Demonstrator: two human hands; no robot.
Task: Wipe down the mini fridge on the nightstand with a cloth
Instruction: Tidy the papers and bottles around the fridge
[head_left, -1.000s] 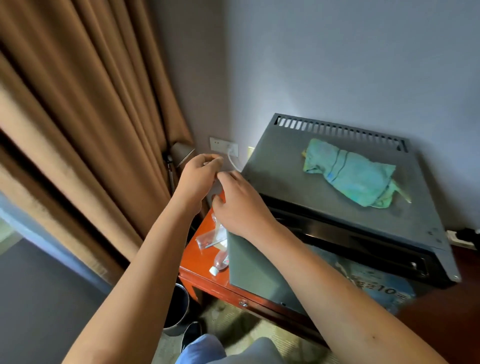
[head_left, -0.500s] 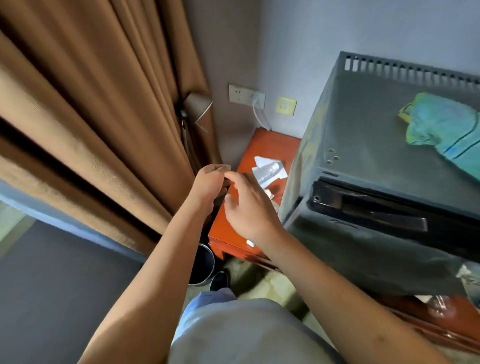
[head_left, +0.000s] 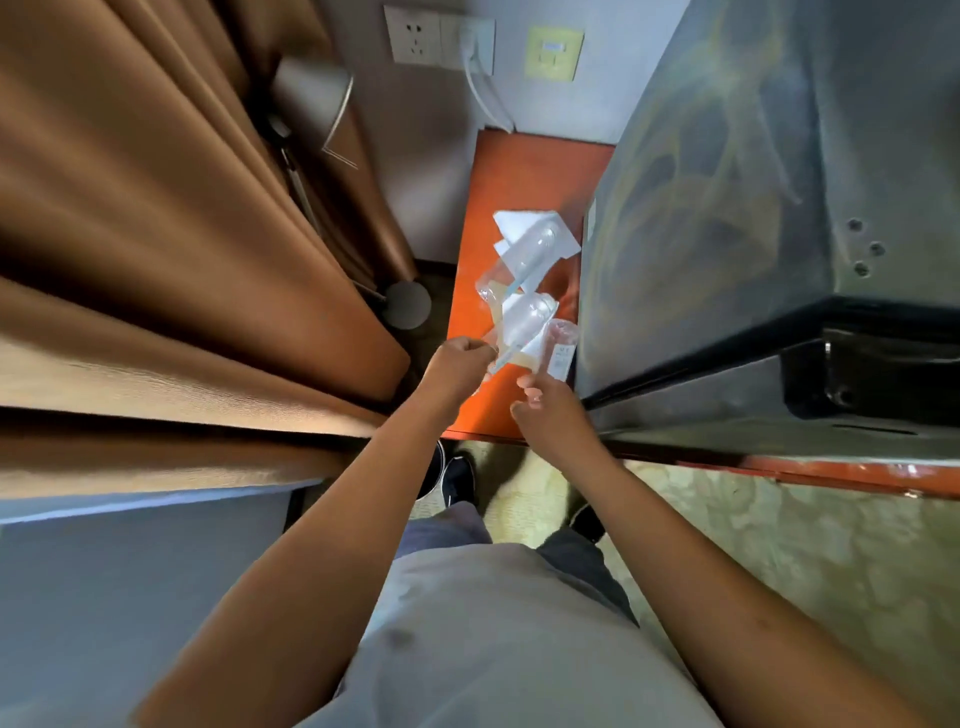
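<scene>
The dark grey mini fridge (head_left: 701, 208) stands on the orange nightstand (head_left: 524, 171) and fills the right of the view, with its left side facing me. The cloth is out of view. My left hand (head_left: 460, 364) pinches the edge of a clear plastic package (head_left: 519, 322) lying on the nightstand beside the fridge. Just right of it, at the nightstand's front corner, my right hand (head_left: 550, 413) hovers with loosely curled fingers and holds nothing that I can see. A small clear tube with a white label (head_left: 561, 345) lies just above its fingertips.
Brown curtains (head_left: 182, 234) hang close on the left, with a floor lamp (head_left: 311, 98) in the gap. Wall sockets and a white cable (head_left: 467, 47) sit behind the nightstand. A second clear package on white paper (head_left: 535, 239) lies farther back. A dark bin (head_left: 434, 467) stands below, by my shoes.
My head has tipped down and closer, so the fridge top and cloth left the view. Both hands dropped from near the wall to the plastic package on the nightstand, and the left took hold of it.
</scene>
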